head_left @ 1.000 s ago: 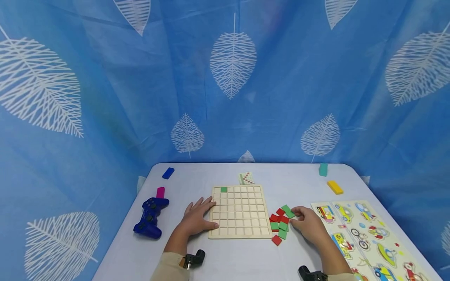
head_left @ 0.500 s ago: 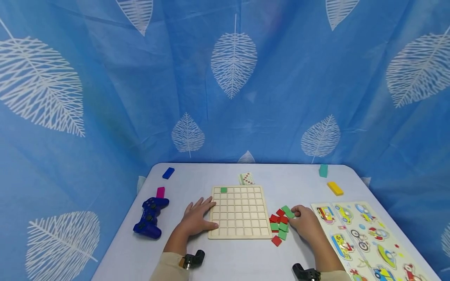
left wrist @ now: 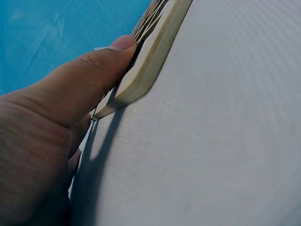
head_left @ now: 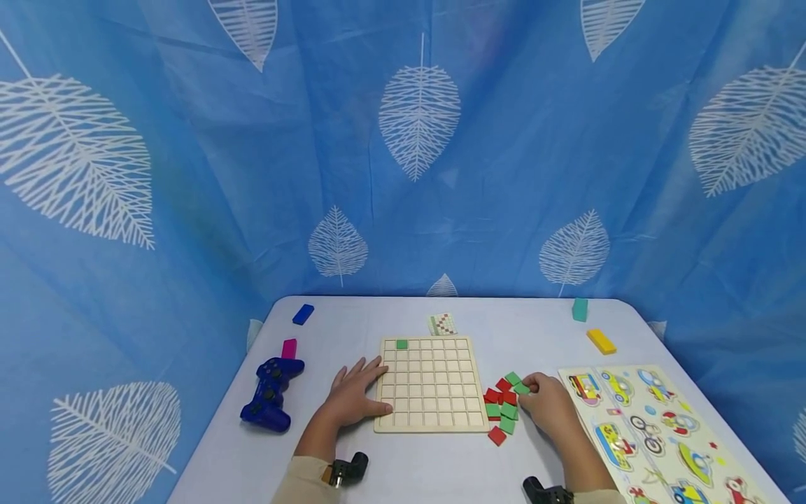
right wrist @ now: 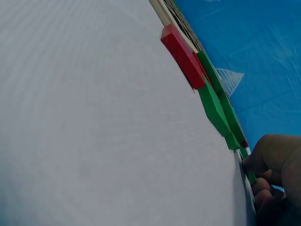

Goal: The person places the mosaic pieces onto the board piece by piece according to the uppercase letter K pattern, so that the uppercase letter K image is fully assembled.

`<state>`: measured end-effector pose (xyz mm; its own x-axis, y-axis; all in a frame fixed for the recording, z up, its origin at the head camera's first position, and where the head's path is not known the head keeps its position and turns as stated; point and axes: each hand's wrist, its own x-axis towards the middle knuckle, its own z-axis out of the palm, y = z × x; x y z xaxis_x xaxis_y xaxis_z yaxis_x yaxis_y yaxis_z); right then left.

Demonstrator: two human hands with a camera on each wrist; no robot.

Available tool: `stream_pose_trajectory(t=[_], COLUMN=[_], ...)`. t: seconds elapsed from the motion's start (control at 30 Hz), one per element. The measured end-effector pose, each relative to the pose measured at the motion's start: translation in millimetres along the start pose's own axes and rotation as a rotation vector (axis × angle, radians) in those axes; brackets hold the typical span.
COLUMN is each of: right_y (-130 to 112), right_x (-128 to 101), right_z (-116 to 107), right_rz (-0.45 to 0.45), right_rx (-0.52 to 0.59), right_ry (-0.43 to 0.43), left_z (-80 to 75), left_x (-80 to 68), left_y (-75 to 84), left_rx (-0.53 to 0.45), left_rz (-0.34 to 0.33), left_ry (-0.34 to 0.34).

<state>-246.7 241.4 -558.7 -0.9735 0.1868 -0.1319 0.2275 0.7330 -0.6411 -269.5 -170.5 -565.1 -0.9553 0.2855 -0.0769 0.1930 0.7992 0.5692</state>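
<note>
From the head camera, your left hand [head_left: 354, 397] lies flat with fingers spread, resting on the left edge of the pale wooden grid board [head_left: 431, 382]. One green square tile [head_left: 401, 344] sits in the board's far left corner. Just right of the board lies the heap of red and green square tiles [head_left: 502, 406]; your right hand [head_left: 549, 404] pinches a green wooden tile [head_left: 520, 387] at the heap's right side. A dark blue game controller [head_left: 269, 394] sits well left of the board, and a vehicle picture puzzle board [head_left: 655, 427] lies right of the heap.

At your left wrist, your thumb [left wrist: 89, 80] presses on the board's edge [left wrist: 150, 54].

At your right wrist, your curled fingers [right wrist: 270, 162] close on a green tile [right wrist: 248, 169] at the end of the heap.
</note>
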Motion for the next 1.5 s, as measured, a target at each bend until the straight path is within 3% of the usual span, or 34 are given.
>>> stream_pose_trajectory(t=[0.47, 0.83, 1.27, 1.5], right_y=[-11.8, -60.8, -101.0, -123.0], right_x=[0.8, 7.2, 27.7, 31.8], right_z=[2.3, 21.0, 56.1, 71.7], right_rz=[-0.066, -0.105, -0.273, -0.313], right_rx=[0.043, 0.061, 0.115, 0.155], right_ry=[0.044, 0.075, 0.050, 0.018], left_z=[-1.3, -0.8, -2.6, -3.0], left_x=[0.2, 0.2, -1.1, -1.5], left_y=[0.9, 0.1, 1.3, 0.2], left_rx=[-0.017, -0.006, -0.034, -0.025], left_rz=[-0.006, 0.005, 0.013, 0.014], left_ry=[-0.001, 0.003, 0.002, 0.003])
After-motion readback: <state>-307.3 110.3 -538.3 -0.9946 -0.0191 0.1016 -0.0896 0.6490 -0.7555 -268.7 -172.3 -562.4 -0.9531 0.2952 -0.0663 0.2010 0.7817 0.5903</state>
